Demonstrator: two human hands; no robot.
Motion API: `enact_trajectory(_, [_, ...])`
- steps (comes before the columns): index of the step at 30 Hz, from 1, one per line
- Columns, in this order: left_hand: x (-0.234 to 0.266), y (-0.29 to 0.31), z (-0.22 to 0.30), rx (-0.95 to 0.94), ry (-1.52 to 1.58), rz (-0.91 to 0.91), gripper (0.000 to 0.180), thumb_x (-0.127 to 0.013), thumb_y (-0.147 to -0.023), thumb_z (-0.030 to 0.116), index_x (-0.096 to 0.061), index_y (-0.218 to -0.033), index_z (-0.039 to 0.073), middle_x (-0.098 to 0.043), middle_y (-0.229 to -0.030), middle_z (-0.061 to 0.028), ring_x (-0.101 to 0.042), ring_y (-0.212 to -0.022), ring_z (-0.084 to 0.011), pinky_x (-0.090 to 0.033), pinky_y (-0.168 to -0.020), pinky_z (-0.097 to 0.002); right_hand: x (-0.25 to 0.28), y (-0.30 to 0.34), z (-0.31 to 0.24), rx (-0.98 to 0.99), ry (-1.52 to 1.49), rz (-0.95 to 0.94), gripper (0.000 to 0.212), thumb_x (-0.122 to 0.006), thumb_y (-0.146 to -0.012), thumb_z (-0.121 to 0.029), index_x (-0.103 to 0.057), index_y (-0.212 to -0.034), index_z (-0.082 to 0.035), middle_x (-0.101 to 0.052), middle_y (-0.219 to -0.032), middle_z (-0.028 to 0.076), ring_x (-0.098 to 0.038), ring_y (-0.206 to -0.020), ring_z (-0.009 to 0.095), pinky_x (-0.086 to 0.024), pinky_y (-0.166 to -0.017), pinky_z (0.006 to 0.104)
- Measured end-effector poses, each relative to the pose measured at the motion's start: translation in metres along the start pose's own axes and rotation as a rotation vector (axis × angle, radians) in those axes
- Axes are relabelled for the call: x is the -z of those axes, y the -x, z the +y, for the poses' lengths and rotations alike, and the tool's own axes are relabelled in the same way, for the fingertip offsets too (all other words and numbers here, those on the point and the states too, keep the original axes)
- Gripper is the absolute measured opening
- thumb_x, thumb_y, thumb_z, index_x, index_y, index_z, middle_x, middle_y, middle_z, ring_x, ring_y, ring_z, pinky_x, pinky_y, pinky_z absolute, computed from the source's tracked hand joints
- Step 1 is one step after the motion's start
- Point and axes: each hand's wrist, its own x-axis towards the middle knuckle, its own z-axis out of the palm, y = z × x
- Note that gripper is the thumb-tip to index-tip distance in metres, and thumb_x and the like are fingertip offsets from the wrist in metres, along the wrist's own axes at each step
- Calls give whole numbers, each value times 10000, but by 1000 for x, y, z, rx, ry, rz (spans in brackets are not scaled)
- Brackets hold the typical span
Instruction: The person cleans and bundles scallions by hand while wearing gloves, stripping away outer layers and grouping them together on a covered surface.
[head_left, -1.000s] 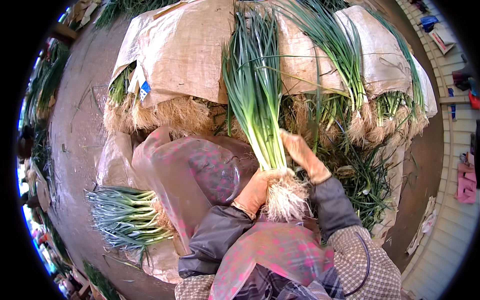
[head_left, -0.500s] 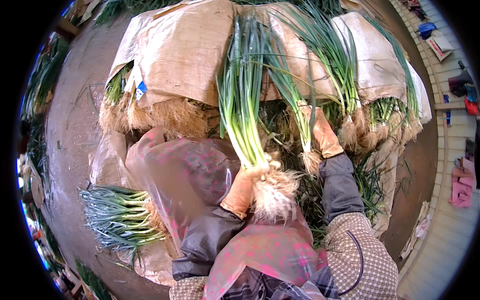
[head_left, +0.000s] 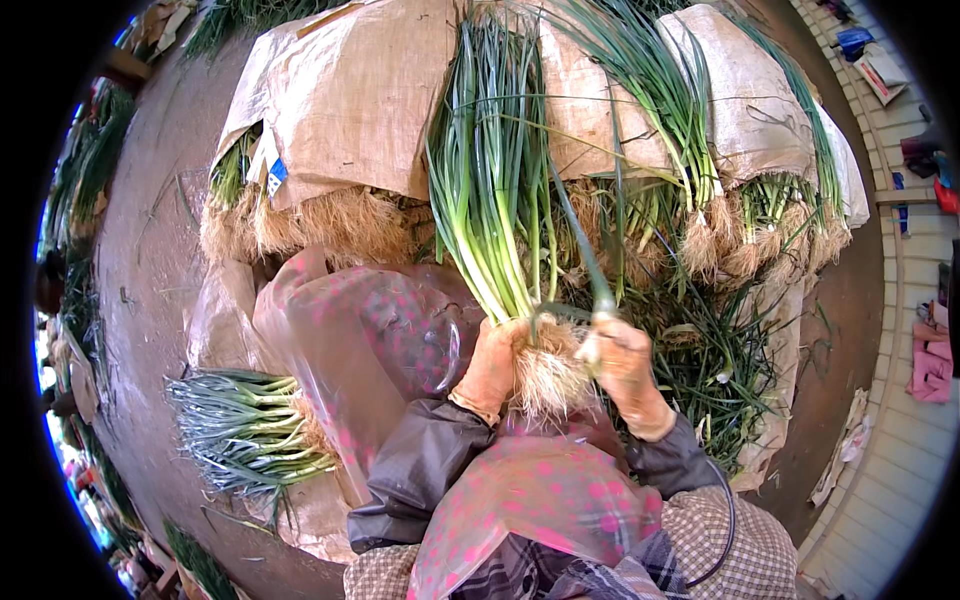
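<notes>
Upright in front of me stands a bunch of green onions (head_left: 500,220), leaves pointing away and pale roots toward my lap. My left hand (head_left: 490,370), in a tan glove, is closed around the bunch's white ends just above the roots. Close by on the right, my gloved right hand (head_left: 622,372) is closed on a single green onion stalk (head_left: 590,262), whose long leaf runs up and to the left. The right fingers are slightly blurred beside the hanging roots (head_left: 552,385).
Beyond my hands, tan woven sheets (head_left: 350,100) cover rooted onions. More loose onions (head_left: 700,180) lie at the right, above scattered leaf trimmings (head_left: 715,370). A trimmed bundle (head_left: 245,432) rests at my left. A pink-spotted plastic apron (head_left: 540,500) covers my lap.
My right hand has come back toward my lap from the pile, bringing a green onion beside the bunch. The bunch looks fuller; my left hand keeps its hold, nearly still.
</notes>
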Motion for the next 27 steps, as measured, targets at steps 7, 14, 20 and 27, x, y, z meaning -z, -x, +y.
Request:
enact_trajectory(7, [-16,8,12,32,163,-12,374,-599,-773,62,-564,-1138,-8,-658,-960,-129,-650,-854,-218,-544,-782,-326,55,-23,-7,-298,494,-236,724,-650,-912,-225,-243,-1477,-25,-518,-1285,170,-550,-1118,230,-469,-954,328])
enact_trajectory(14, [-4,18,28,22,320,-116,318,-572,-782,50,-537,-1096,16,-615,-898,-99,-620,-857,-227,-524,-796,-344,39,-71,29,-615,94,-254,315,-557,-952,-232,-550,-1187,-23,-607,-1012,62,-576,-726,86,-483,-705,250])
enact_trajectory(20, [-14,22,13,-97,581,-519,313,-604,-771,222,-435,-1017,128,-497,-842,-5,-452,-1093,-255,-320,-1025,-411,102,-40,-1,-402,437,411,352,-552,-952,-421,-667,-961,-89,-442,-638,-71,-410,-556,30,-435,-541,222])
enact_trajectory(27, [-28,37,18,147,454,-215,363,-612,-782,123,-514,-1124,51,-596,-973,-106,-577,-948,-245,-485,-867,-364,-14,-89,37,-507,-494,-43,411,-536,-964,-415,-626,-1160,-65,-573,-700,-46,-504,-551,75,-458,-535,216])
